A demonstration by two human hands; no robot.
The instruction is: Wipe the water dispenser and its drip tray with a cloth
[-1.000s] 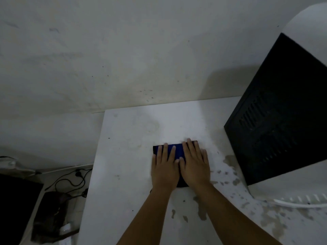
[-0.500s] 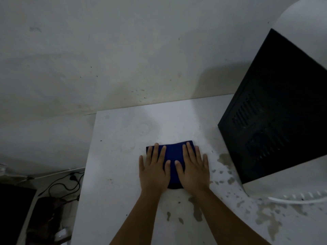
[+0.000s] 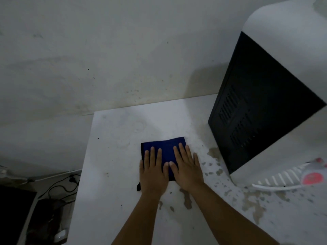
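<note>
Both hands [image 3: 169, 171] flat, fingers straight, pressing folded cloth [image 3: 165, 150]; soft, light, limp, best pinched at edge.

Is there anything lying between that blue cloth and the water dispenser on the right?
Nothing visible does. The blue cloth lies flat under both hands, and only stained bare tabletop separates it from the water dispenser and its drip tray.

Two bare forearms reach in from the bottom edge, with no sleeves, watch or jewellery visible on either. The left hand [image 3: 153, 172] and right hand [image 3: 187, 168] are ungloved, with short, plain fingernails and no rings on the fingers.
</note>
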